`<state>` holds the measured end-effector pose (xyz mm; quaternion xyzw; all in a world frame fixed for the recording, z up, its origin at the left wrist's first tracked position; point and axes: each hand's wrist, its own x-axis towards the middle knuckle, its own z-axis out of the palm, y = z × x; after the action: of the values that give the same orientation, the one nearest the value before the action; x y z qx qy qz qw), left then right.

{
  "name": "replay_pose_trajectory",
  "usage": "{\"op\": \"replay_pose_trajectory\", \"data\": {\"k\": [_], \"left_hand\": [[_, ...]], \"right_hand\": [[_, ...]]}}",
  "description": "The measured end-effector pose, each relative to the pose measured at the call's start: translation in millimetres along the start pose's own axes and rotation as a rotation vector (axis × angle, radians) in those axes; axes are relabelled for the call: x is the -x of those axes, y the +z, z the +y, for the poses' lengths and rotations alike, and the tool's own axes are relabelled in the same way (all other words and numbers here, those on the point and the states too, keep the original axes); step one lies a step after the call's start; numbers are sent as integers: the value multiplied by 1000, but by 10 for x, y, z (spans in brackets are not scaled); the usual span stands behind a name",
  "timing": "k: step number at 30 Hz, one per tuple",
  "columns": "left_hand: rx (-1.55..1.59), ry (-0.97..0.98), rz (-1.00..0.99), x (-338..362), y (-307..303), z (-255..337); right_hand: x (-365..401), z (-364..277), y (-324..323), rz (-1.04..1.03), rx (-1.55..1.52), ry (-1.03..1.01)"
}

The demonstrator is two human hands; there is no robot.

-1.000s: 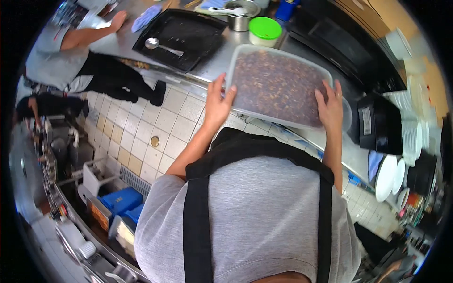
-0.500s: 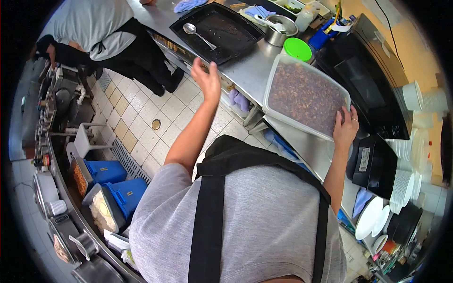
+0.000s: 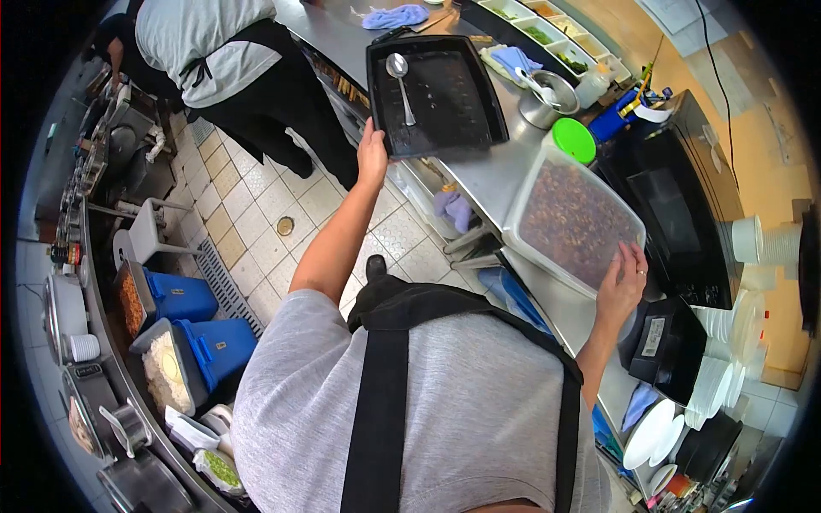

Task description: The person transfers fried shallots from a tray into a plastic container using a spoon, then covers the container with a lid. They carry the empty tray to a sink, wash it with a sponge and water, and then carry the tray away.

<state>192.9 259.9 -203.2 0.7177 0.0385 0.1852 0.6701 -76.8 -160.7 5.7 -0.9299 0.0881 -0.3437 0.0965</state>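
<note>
A black rectangular tray (image 3: 445,94) is tilted up off the steel counter, a metal spoon (image 3: 400,85) lying in it. My left hand (image 3: 372,154) is closed on the tray's near left corner. To the right, a translucent plastic container (image 3: 581,222) holds small brown pieces, seen hazily as if through a cover. My right hand (image 3: 622,286) grips its near right corner, fingers over the rim, a ring on one finger.
On the counter stand a steel pot (image 3: 547,101), a green lid (image 3: 574,140) and a black microwave (image 3: 676,197). Another person in a grey shirt (image 3: 201,43) stands at the upper left. Blue bins (image 3: 180,295) line the left side, near the tiled floor (image 3: 265,231).
My left hand has gone from open, in the air, to holding the tray, which has come up and turned. My right hand has shifted along the container's edge. The view has moved too.
</note>
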Motion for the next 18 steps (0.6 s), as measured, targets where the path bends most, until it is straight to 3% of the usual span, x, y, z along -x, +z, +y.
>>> {"op": "replay_pose_trajectory", "data": {"k": [2, 3, 7, 9, 10, 13, 16, 18], "left_hand": [[400, -490, -141, 284, -22, 971], [375, -529, -234, 274, -64, 994], [486, -489, -345, 286, -387, 1335], [552, -501, -361, 208, -715, 1383], [473, -412, -353, 151, -898, 1335], [353, -356, -266, 60, -1513, 1227], [237, -342, -233, 17, -1926, 1497], [281, -360, -211, -8, -2098, 1513]], "right_hand": [[-129, -593, 69, -25, -129, -24], [-198, -889, 143, -37, -189, -34], [-503, -1990, 663, -245, -362, -265], [-581, -2373, 846, -237, -435, -310], [-619, -2508, 920, -230, -468, -327], [-682, -2712, 1067, -145, -570, -235], [-672, -2674, 1309, -150, -611, -99], [-722, -2617, 1488, -284, -502, -60]]}}
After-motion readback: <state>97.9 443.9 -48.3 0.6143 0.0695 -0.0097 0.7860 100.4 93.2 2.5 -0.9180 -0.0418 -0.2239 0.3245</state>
